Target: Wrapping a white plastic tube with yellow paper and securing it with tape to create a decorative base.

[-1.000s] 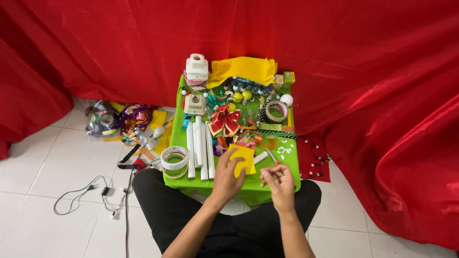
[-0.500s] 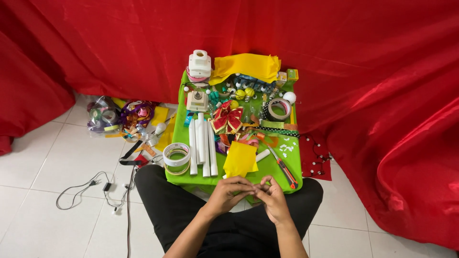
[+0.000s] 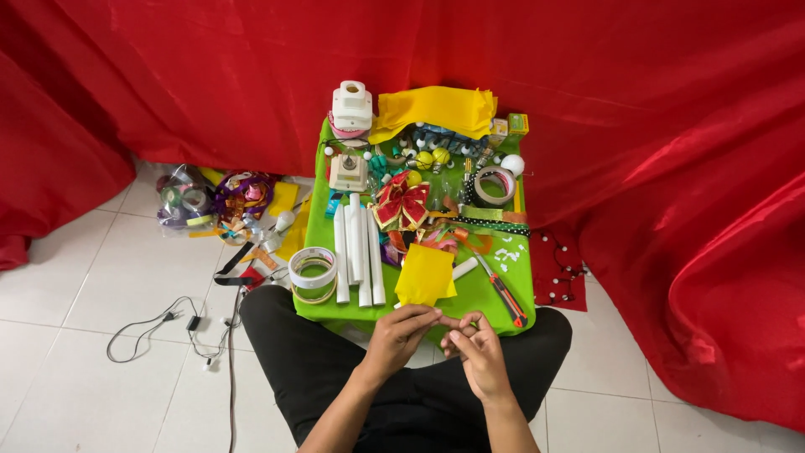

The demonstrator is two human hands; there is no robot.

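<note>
Left hand, right hand, fingertips seemingly touching

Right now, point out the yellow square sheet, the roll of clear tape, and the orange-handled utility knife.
yellow square sheet [image 3: 424, 275], head view, middle of the sheet's face.
roll of clear tape [image 3: 313, 273], head view, left rim of the ring.
orange-handled utility knife [image 3: 506, 299], head view, middle of the handle.

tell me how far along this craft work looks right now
Done: a red-and-gold ribbon bow lies on the green table. In hand: the left hand and right hand meet fingertip to fingertip, whatever they pinch too small to tell. Left: the yellow sheet and white tubes lie untouched.
</note>
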